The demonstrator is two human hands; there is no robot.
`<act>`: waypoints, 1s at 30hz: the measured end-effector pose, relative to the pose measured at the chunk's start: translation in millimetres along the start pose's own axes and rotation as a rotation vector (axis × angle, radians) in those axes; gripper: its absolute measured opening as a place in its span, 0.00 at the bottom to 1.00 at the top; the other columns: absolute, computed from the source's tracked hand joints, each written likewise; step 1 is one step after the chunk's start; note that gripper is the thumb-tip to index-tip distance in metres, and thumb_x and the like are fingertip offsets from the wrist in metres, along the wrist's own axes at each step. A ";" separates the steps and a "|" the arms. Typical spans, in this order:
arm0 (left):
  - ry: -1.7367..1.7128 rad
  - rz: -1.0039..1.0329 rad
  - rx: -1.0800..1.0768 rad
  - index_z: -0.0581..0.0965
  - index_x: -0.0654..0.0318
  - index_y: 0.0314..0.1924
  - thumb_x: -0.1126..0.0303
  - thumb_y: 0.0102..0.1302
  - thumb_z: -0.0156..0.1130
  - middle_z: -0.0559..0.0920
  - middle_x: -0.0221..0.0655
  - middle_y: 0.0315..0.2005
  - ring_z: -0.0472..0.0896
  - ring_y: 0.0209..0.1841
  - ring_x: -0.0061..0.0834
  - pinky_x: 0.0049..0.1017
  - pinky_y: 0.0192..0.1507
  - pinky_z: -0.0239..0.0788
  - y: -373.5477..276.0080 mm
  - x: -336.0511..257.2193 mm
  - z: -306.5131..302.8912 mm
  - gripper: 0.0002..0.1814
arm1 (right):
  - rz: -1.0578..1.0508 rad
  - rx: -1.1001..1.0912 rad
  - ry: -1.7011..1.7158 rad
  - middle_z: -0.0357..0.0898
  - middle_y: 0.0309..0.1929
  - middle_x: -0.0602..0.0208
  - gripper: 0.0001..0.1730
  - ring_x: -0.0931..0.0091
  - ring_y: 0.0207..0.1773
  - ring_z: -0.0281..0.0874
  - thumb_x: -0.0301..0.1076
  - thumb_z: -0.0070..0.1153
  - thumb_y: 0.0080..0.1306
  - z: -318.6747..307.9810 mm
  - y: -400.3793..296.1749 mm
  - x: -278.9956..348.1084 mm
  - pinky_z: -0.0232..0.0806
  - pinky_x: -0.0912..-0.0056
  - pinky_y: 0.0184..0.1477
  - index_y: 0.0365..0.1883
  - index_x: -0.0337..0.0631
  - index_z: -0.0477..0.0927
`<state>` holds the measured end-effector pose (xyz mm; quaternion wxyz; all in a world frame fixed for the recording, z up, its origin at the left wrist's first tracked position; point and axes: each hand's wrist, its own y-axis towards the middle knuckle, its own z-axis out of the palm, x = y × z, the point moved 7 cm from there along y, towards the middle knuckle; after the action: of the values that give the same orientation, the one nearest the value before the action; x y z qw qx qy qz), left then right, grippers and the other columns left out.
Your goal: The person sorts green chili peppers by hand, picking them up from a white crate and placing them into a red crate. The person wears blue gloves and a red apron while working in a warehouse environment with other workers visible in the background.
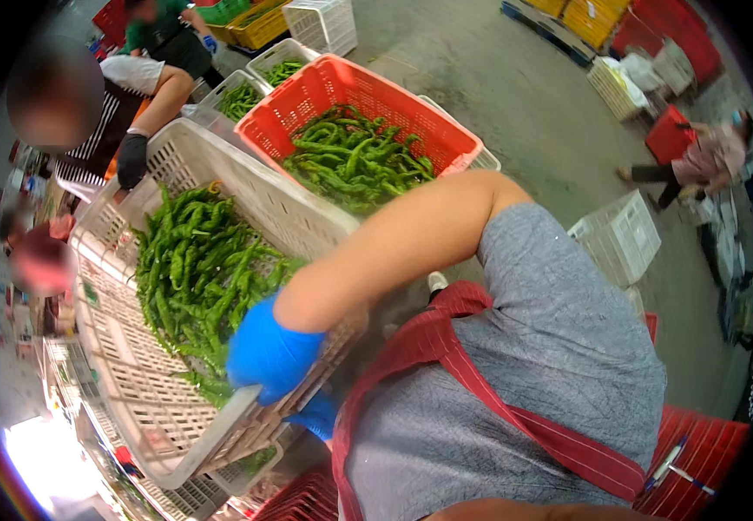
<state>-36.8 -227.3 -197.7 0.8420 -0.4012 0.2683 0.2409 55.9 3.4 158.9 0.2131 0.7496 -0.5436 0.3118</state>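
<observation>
A large white slatted plastic crate (148,384) stands before me with long green peppers (200,260) heaped inside. My right hand (275,352), in a blue glove, reaches across the crate's near rim, close to the peppers. Its fingers are mostly hidden, so I cannot tell whether they grip the rim or peppers. Lower down, my left hand (314,415), also blue-gloved, is partly visible by the crate's outer near wall; what it grips is hidden. At the crate's far end, a co-worker's dark-gloved hand (132,161) rests at the rim.
A red crate (389,98) of peppers stands beside the white one, with smaller pepper-filled crates (239,94) behind it. Co-workers (168,32) are at the far side. Another person (702,159) is at right, near a white crate (620,238). Red crates (702,443) stand behind me.
</observation>
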 end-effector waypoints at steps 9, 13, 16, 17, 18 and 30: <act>-0.042 0.288 0.273 0.59 0.63 0.68 0.50 0.69 0.50 0.65 0.41 0.62 0.65 0.61 0.37 0.39 0.62 0.56 -29.6 -24.1 38.8 0.34 | 0.183 -0.172 0.166 0.79 0.23 0.63 0.19 0.74 0.24 0.76 0.49 0.58 0.63 -8.2 -65.6 -0.5 0.69 0.69 0.28 0.34 0.39 0.81; -0.033 0.432 0.351 0.57 0.63 0.69 0.47 0.68 0.51 0.63 0.42 0.64 0.64 0.63 0.39 0.41 0.65 0.54 -57.0 -35.1 60.3 0.37 | 0.181 -0.393 0.287 0.75 0.20 0.70 0.21 0.81 0.21 0.72 0.50 0.63 0.61 -23.3 -108.1 -7.3 0.66 0.77 0.23 0.33 0.37 0.82; 0.026 0.512 0.353 0.55 0.63 0.70 0.45 0.68 0.51 0.62 0.43 0.66 0.63 0.65 0.40 0.42 0.67 0.53 -76.1 -42.4 82.4 0.40 | 0.114 -0.512 0.329 0.75 0.20 0.71 0.20 0.82 0.21 0.71 0.48 0.62 0.62 -26.7 -136.2 -29.7 0.63 0.78 0.23 0.32 0.36 0.82; 0.078 0.529 0.310 0.54 0.63 0.70 0.43 0.67 0.51 0.61 0.44 0.66 0.61 0.66 0.41 0.42 0.69 0.51 -85.7 -46.5 85.9 0.42 | 0.115 -0.544 0.364 0.76 0.21 0.71 0.20 0.83 0.21 0.71 0.48 0.62 0.63 -21.7 -141.8 -33.4 0.63 0.79 0.23 0.31 0.36 0.82; 0.127 0.536 0.282 0.53 0.64 0.71 0.42 0.65 0.52 0.59 0.45 0.67 0.59 0.68 0.42 0.43 0.70 0.49 -86.5 -52.8 92.5 0.44 | 0.129 -0.585 0.397 0.76 0.21 0.71 0.20 0.83 0.21 0.70 0.47 0.61 0.63 -18.9 -140.0 -39.6 0.62 0.79 0.23 0.31 0.35 0.82; 0.835 0.979 -0.223 0.69 0.79 0.49 0.43 0.69 0.50 0.72 0.45 0.43 0.70 0.45 0.35 0.37 0.52 0.63 -138.8 -141.9 121.4 0.36 | -0.032 -0.934 0.790 0.77 0.24 0.63 0.13 0.77 0.22 0.73 0.36 0.55 0.66 50.6 -183.3 -105.1 0.66 0.74 0.27 0.29 0.32 0.79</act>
<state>-24.1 -234.6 34.5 0.4131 -0.3774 0.6979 0.4470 219.1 100.1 52.8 0.7093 0.4128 -0.4912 0.2920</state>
